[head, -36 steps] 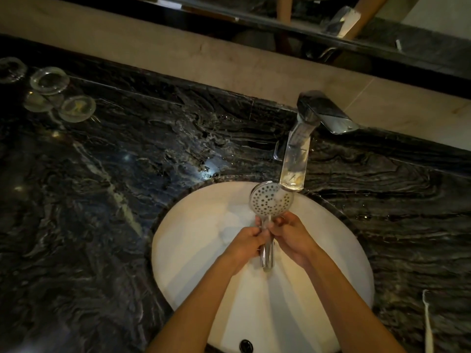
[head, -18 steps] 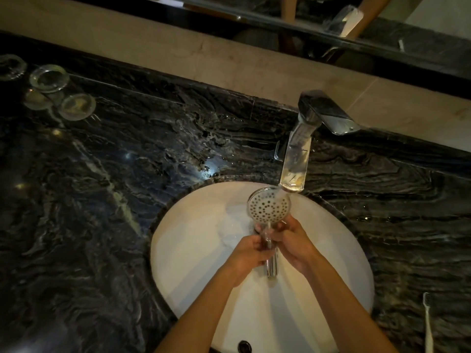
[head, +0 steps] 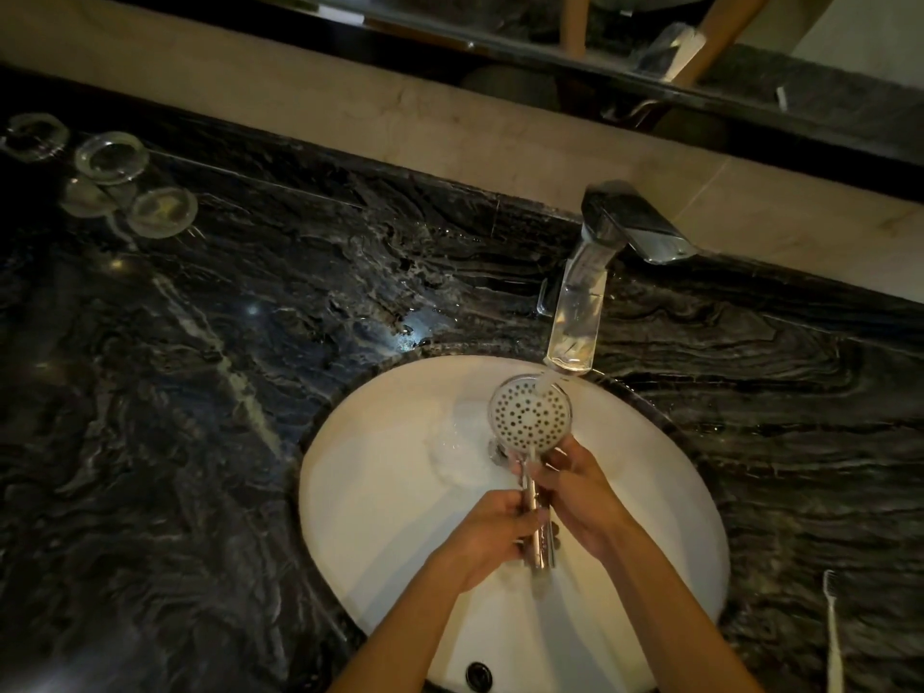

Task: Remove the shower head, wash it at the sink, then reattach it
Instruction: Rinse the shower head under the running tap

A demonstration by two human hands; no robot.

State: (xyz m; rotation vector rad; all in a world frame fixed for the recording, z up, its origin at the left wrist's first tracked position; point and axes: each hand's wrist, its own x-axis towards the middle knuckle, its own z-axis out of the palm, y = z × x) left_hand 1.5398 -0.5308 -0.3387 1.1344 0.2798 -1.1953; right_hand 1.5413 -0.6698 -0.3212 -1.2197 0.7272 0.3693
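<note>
The shower head [head: 530, 415] is a round white face with many small holes on a chrome handle. It is held face-up over the white oval sink [head: 380, 492]. Water runs from the chrome faucet [head: 580, 312] onto the upper right part of its face. My left hand [head: 492, 535] grips the handle low down. My right hand [head: 580, 492] wraps the handle higher up, just below the head. The handle's lower end sticks out between my hands.
Black veined marble counter [head: 200, 392] surrounds the sink. Several clear glass dishes [head: 160, 212] sit at the far left. A white toothbrush [head: 832, 637] lies at the right front edge. A beige backsplash and a mirror rise behind the faucet.
The shower head has shifted slightly down and toward me under the stream. My left hand has slid lower on the handle; both hands still hold it.
</note>
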